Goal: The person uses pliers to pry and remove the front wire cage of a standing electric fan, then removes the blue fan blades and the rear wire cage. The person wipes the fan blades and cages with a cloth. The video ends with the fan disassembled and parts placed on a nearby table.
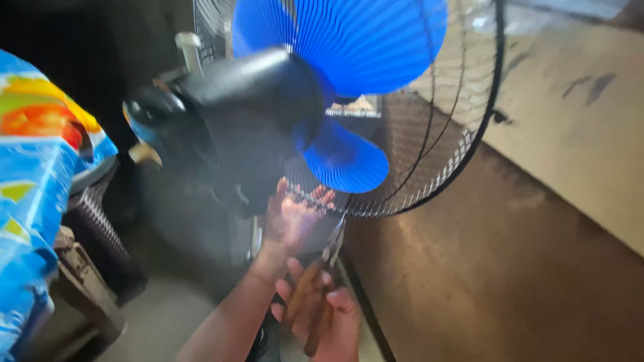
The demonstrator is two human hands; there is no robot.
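- One fan (282, 114) fills the upper middle of the view, tilted, seen from behind and below.
- Its wire guard (463, 144) curves down the right side, with its lower rim reaching the raised hand.
- Blue blades (345, 40) sit inside the guard; one lobe hangs low just above the hand.
- The black motor housing (248, 107) bulges toward the camera, left of the blades, with a pale knob (189, 47) on top.
- A bright printed cloth (37, 174) in blue, yellow and orange covers something at the left edge, well apart from the hands.
- A pale wall (577, 127) runs along the right, above a brown floor (510, 281).
- The left hand (295, 218) is raised, palm up, fingers spread loosely, their tips touching the lower rim of the guard; it grips nothing that I can see.
- The right hand (325, 318) is low in the view, fingers wrapped around the handles of the pliers (320, 281).
- The pliers point upward, brown handles in the palm, metal nose just beside the left hand and near the guard's rim.
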